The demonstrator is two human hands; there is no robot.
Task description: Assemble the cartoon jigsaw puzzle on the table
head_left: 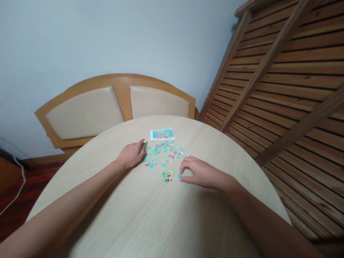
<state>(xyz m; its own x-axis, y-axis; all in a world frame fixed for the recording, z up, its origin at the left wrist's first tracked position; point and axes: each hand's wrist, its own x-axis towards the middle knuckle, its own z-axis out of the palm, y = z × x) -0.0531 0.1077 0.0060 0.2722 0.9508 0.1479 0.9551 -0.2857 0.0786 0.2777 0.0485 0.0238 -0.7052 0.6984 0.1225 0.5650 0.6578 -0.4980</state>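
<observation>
Loose puzzle pieces, mostly turquoise with some pink, lie scattered on the round table. Nearer to me is a small joined patch of puzzle showing a yellow cartoon figure. Just right of that patch, my right hand has its thumb and forefinger curled round a small turquoise and yellow piece. My left hand rests at the left edge of the scattered pieces, fingers apart, holding nothing visible. Beyond the pieces lies a picture card with a pink and a yellow figure.
A wooden headboard with cream panels stands behind the table against the wall. On the right leans a large slatted wooden frame. A white cable hangs at the far left.
</observation>
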